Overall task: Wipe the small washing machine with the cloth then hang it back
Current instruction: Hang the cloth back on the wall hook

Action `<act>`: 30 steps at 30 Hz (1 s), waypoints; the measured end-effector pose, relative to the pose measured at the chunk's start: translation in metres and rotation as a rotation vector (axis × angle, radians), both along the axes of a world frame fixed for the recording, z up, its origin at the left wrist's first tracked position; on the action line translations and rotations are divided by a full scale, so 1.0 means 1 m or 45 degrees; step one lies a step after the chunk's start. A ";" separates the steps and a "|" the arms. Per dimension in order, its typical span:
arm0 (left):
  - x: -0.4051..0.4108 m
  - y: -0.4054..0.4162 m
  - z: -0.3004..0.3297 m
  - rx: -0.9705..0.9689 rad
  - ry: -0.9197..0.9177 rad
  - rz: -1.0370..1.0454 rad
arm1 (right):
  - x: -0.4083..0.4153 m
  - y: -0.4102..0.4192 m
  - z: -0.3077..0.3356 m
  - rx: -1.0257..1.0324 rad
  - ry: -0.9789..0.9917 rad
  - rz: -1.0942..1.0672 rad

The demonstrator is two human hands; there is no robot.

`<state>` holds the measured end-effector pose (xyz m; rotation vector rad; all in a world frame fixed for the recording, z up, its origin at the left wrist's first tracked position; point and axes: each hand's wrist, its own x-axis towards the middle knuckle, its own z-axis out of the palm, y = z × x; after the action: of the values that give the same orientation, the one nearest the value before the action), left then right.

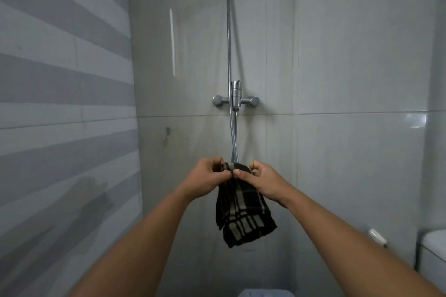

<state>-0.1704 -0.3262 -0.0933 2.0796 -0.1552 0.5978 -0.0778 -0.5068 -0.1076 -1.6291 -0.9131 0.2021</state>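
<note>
Where fingers [235, 172] pinch: limp plaid cloth [243, 210].

Both hands crowd the top of the checked cloth [243, 210] against the shower hose [229, 38]; the tap [236, 100] juts above; a small hook [167, 131] sits left; bare tiled wall [350, 60] flanks both sides.

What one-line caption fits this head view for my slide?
Both hands, left hand and right hand, pinch a dark plaid cloth at the shower hose loop below the mixer valve.
</note>
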 end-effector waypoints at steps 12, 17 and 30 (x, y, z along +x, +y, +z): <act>-0.001 0.120 0.053 0.613 -0.103 0.342 | 0.043 0.092 0.069 -0.178 -0.205 0.143; 0.001 0.172 0.038 0.676 -0.203 0.504 | 0.066 0.156 0.075 -0.241 -0.381 0.136; 0.120 0.345 0.023 0.801 -0.431 0.796 | 0.160 0.348 0.053 -0.099 -0.866 -0.273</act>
<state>-0.0499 0.0189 -0.0704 2.6235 0.1464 1.4283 0.0825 -0.1586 -0.0546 -1.8880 -1.2294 -0.5017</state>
